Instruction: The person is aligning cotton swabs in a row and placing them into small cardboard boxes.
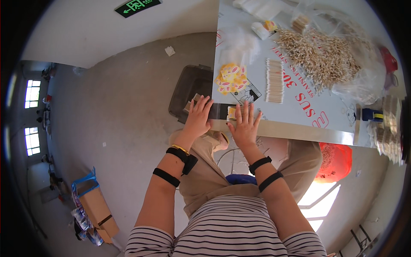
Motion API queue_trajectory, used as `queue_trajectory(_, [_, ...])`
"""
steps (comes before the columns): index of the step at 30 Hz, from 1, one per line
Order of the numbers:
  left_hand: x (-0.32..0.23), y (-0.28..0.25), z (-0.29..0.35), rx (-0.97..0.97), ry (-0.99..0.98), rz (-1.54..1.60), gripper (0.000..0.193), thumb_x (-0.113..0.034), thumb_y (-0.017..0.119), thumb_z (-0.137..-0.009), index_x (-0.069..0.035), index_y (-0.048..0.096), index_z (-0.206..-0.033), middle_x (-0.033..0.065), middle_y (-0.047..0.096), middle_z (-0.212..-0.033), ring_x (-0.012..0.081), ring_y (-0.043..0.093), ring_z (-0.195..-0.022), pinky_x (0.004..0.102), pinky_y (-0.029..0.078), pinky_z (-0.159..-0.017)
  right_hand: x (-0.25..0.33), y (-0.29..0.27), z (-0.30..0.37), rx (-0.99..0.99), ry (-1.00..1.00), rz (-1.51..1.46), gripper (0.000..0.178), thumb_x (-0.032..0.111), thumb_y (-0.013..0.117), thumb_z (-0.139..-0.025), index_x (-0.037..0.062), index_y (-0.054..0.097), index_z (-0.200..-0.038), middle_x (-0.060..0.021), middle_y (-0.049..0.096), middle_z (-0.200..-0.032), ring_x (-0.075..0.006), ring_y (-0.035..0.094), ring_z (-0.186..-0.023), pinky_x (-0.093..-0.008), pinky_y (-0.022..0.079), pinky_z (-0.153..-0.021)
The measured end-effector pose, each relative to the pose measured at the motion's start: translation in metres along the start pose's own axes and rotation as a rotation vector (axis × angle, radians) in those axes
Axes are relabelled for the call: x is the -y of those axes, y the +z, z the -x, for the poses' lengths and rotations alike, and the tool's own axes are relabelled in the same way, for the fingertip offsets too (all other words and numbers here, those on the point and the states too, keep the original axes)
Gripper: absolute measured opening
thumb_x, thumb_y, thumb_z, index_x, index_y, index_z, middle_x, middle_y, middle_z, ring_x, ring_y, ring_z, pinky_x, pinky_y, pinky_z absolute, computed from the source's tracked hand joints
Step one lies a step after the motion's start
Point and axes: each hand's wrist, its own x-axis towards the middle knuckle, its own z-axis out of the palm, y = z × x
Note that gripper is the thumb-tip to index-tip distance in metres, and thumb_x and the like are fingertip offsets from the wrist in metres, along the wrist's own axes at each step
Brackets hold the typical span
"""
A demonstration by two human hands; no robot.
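Observation:
My left hand (pixel 199 115) is at the table's left corner, fingers stretched out beside a dark strip (pixel 218 111), partly over a dark plastic bin (pixel 180 92). Pale packs (pixel 188 106) show in the bin under its fingers. With fingers spread, my right hand (pixel 245 127) lies flat on a small pack of cotton swabs (pixel 231 112) with a yellow label, at the table's front edge. The hand covers part of that pack. Just beyond are a heap of yellow printed labels (pixel 232 78) and a neat row of cotton swabs (pixel 274 81).
A big loose pile of cotton swabs (pixel 321 58) spills from a clear bag (pixel 364 83) on the steel table (pixel 295 115). Clear plastic sleeves (pixel 239 43) lie farther left. Stacked packs (pixel 389 124) stand at the right edge. Below is a red bag (pixel 336 160).

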Motion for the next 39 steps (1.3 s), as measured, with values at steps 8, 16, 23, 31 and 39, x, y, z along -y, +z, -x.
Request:
queue_trajectory(8, [0.01,-0.01,-0.015,0.137,0.123,0.206,0.078,-0.005,0.075,-0.071,-0.005,0.049,-0.145,0.0162,0.051,-0.132,0.0352,0.051,-0.129,0.0485,0.041,-0.115,0.011,0.008,-0.009,-0.042,0.056,0.072,0.084,0.057,0.055,-0.099,0.0159,0.027,-0.166,-0.0156,0.017,-0.174,-0.0408,0.012,-0.16,-0.072,0.006,-0.123])
queue_trajectory(16, [0.019,0.001,-0.02,0.116,0.121,0.37,0.077,-0.011,0.086,-0.07,-0.01,0.053,-0.14,0.0152,0.048,-0.128,0.0366,0.05,-0.122,0.0446,0.045,-0.106,0.013,0.008,-0.011,-0.031,0.046,0.048,0.082,0.055,0.055,-0.1,0.0157,0.027,-0.166,-0.0155,0.017,-0.174,-0.0413,0.012,-0.16,-0.0722,0.005,-0.123])
queue_trajectory(23, [0.018,0.003,-0.018,0.029,0.117,0.379,0.08,-0.017,0.091,-0.067,-0.015,0.055,-0.138,0.0114,0.048,-0.126,0.033,0.048,-0.125,0.0475,0.039,-0.109,0.014,0.007,-0.011,-0.029,0.046,0.033,0.078,0.048,0.055,-0.101,0.0155,0.026,-0.166,-0.0158,0.017,-0.174,-0.0414,0.012,-0.16,-0.073,0.005,-0.122])
queue_trajectory(31, [-0.024,0.008,0.003,-0.161,0.028,0.257,0.037,-0.018,0.084,-0.074,-0.015,0.068,-0.107,0.0046,0.056,-0.11,0.0276,0.052,-0.11,0.0465,0.038,-0.099,0.012,0.01,-0.012,-0.019,0.046,0.055,0.079,0.05,0.055,-0.101,0.0154,0.026,-0.166,-0.0155,0.018,-0.174,-0.0411,0.013,-0.16,-0.0727,0.005,-0.123])
queue_trajectory(39, [-0.034,0.007,0.037,-0.149,0.179,-0.074,0.044,-0.02,0.072,-0.086,-0.012,0.067,-0.129,0.0034,0.061,-0.122,0.0216,0.055,-0.115,0.0432,0.039,-0.104,0.012,0.008,-0.011,-0.023,0.036,0.015,0.079,0.047,0.054,-0.102,0.014,0.023,-0.167,-0.0174,0.016,-0.174,-0.0424,0.012,-0.16,-0.0716,0.004,-0.123])
